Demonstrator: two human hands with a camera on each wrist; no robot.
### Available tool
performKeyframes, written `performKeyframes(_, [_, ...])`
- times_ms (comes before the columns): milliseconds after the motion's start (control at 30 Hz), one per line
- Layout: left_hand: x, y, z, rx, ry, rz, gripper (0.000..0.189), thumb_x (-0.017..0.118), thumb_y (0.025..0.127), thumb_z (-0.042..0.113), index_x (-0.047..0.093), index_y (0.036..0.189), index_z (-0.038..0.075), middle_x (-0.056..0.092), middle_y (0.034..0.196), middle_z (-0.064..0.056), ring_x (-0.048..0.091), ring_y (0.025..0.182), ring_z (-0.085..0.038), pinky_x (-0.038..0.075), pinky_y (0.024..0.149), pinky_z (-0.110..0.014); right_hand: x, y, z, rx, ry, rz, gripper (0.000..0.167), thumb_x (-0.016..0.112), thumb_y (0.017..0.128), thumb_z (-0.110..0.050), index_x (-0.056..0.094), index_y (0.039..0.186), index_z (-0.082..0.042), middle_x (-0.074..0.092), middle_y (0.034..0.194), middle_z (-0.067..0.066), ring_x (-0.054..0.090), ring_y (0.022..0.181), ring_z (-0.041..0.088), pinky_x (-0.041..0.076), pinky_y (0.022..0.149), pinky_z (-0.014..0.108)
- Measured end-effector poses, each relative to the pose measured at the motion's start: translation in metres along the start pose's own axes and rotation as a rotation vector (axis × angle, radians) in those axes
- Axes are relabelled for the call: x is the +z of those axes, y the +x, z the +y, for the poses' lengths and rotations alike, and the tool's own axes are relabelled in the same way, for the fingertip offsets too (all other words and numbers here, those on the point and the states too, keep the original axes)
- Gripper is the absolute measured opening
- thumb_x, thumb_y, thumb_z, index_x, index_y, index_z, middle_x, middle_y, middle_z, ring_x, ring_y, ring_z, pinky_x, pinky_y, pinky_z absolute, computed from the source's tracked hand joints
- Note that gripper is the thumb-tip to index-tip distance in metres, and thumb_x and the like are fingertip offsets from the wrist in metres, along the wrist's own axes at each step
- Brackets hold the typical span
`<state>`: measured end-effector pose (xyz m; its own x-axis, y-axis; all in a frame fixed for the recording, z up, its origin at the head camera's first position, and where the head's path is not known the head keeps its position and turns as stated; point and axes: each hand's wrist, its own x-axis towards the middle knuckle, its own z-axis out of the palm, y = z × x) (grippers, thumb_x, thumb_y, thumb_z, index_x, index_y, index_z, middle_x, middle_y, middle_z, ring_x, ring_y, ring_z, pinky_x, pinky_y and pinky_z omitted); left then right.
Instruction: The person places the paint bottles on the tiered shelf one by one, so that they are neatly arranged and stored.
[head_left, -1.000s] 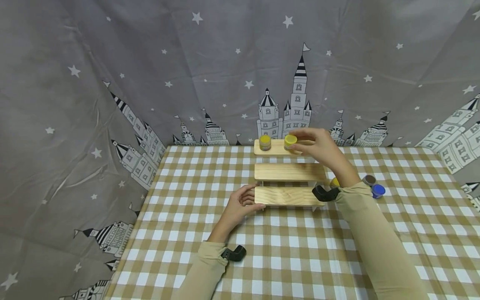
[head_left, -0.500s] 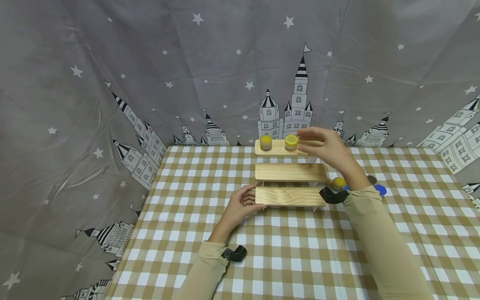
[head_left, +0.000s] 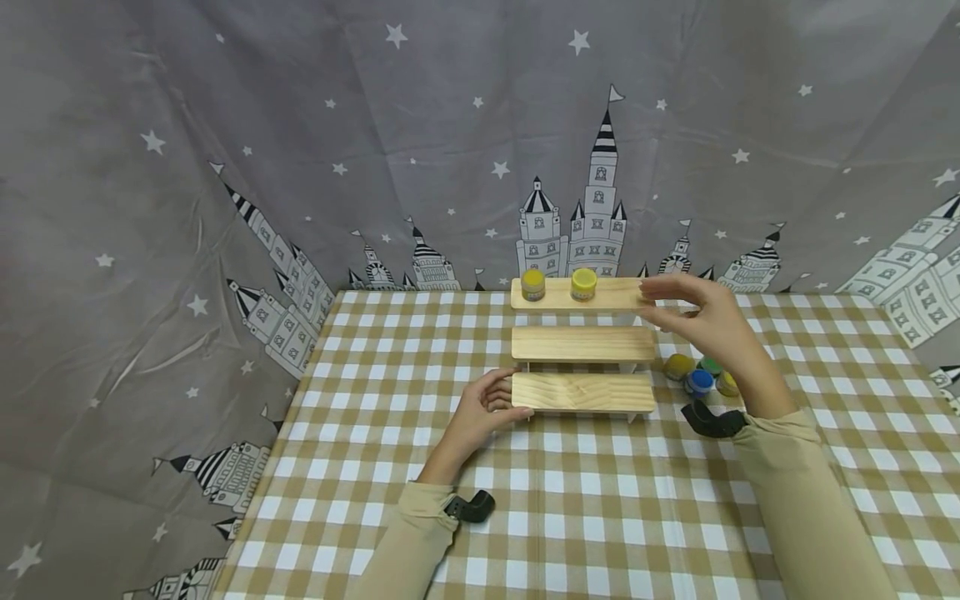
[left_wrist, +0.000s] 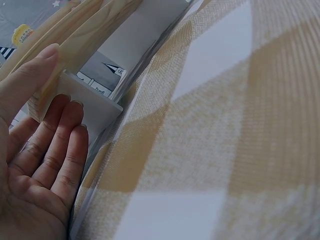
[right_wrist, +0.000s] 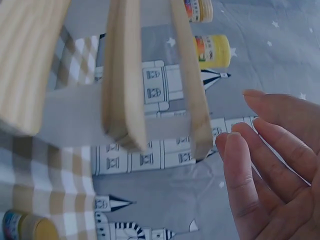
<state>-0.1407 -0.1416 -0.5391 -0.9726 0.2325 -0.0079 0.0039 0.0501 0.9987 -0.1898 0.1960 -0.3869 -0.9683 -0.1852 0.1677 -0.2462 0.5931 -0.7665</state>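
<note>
A three-tier wooden display stand (head_left: 583,392) with pale supports stands on the table. My left hand (head_left: 480,412) holds the left end of its lowest tier. In the left wrist view the thumb (left_wrist: 42,65) lies against the wood, with the fingers bent beside the white support (left_wrist: 92,102). Two small paint jars with yellow lids, one at the left end (head_left: 532,285) and one near the middle (head_left: 583,284), stand upright on the top tier. My right hand (head_left: 705,312) is at that tier's right end, fingers spread and holding nothing.
To the right of the stand several paint jars sit together on the checked tablecloth (head_left: 390,358), among them a yellow jar (head_left: 678,367), a blue jar (head_left: 699,382) and a green jar (head_left: 708,365), partly behind my right forearm. A grey castle-print curtain (head_left: 450,108) hangs behind the table.
My right hand has let go of the second yellow-lidded jar on the top tier and moved right, uncovering jars on the table. The left hand stays at the lowest tier.
</note>
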Motion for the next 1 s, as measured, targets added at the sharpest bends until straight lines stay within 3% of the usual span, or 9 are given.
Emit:
performKeyframes(167, [0.001,0.0,0.001,0.006,-0.003,-0.004,0.072,0.087,0.08,-0.001,0.056,0.145,0.003,0.069,0.112,-0.02,0.068,0.088,-0.01,0.062,0.08,-0.019,-0.006,-0.017,0.016,0.04,-0.024,0.025,0.04,0.075,0.096,-0.031,0.069,0.134,-0.017,0.07,0.133,0.008,0.053,0.108,-0.014,0.049,0.081,0.01])
performKeyframes(400, [0.001,0.0,0.001,0.002,-0.005,-0.007,0.071,0.086,0.08,-0.001,0.056,0.145,0.005,0.069,0.111,-0.018,0.068,0.088,-0.01,0.062,0.08,-0.019,-0.007,-0.041,0.051,0.044,-0.004,0.05,0.046,0.077,0.095,-0.028,0.066,0.136,-0.01,0.071,0.13,0.011,0.053,0.106,-0.018,0.047,0.085,0.006])
performKeyframes(533, [0.0,0.0,0.001,0.002,0.003,-0.006,0.07,0.086,0.081,-0.001,0.056,0.144,0.004,0.069,0.112,-0.018,0.068,0.089,-0.009,0.062,0.081,-0.019,-0.002,-0.048,0.07,0.05,-0.03,0.064,0.045,0.078,0.095,-0.028,0.068,0.133,-0.007,0.072,0.128,0.017,0.051,0.104,-0.022,0.047,0.089,0.011])
performKeyframes(633, [-0.002,0.001,0.001,0.007,0.01,-0.004,0.07,0.086,0.081,0.0,0.056,0.144,0.004,0.069,0.112,-0.018,0.068,0.088,-0.009,0.062,0.081,-0.019,0.003,-0.05,0.084,0.057,-0.061,0.06,0.044,0.077,0.095,-0.028,0.068,0.132,-0.005,0.071,0.128,0.02,0.049,0.103,-0.022,0.051,0.093,0.024])
performKeyframes(767, [-0.002,0.002,-0.001,0.014,0.013,-0.007,0.071,0.087,0.081,0.001,0.056,0.145,0.003,0.07,0.112,-0.02,0.068,0.088,-0.009,0.062,0.08,-0.02,0.011,-0.052,0.098,0.08,-0.094,0.051,0.044,0.078,0.095,-0.025,0.067,0.131,-0.003,0.071,0.129,0.022,0.06,0.11,0.001,0.052,0.099,0.043])
performKeyframes(900, [-0.001,0.001,-0.002,0.003,0.018,-0.01,0.072,0.087,0.08,0.001,0.056,0.145,0.003,0.07,0.114,-0.021,0.069,0.09,-0.009,0.063,0.082,-0.02,0.017,-0.056,0.107,0.113,-0.134,0.028,0.046,0.078,0.094,-0.024,0.065,0.132,-0.001,0.069,0.13,0.024,0.064,0.118,0.036,0.051,0.098,0.044])
performKeyframes(1000, [-0.001,0.0,0.0,-0.002,0.024,-0.002,0.073,0.088,0.08,0.002,0.055,0.145,0.003,0.07,0.115,-0.021,0.069,0.091,-0.009,0.063,0.083,-0.02,0.019,-0.055,0.109,0.126,-0.134,0.019,0.047,0.078,0.095,-0.022,0.064,0.134,0.0,0.068,0.131,0.026,0.063,0.121,0.043,0.052,0.1,0.05])
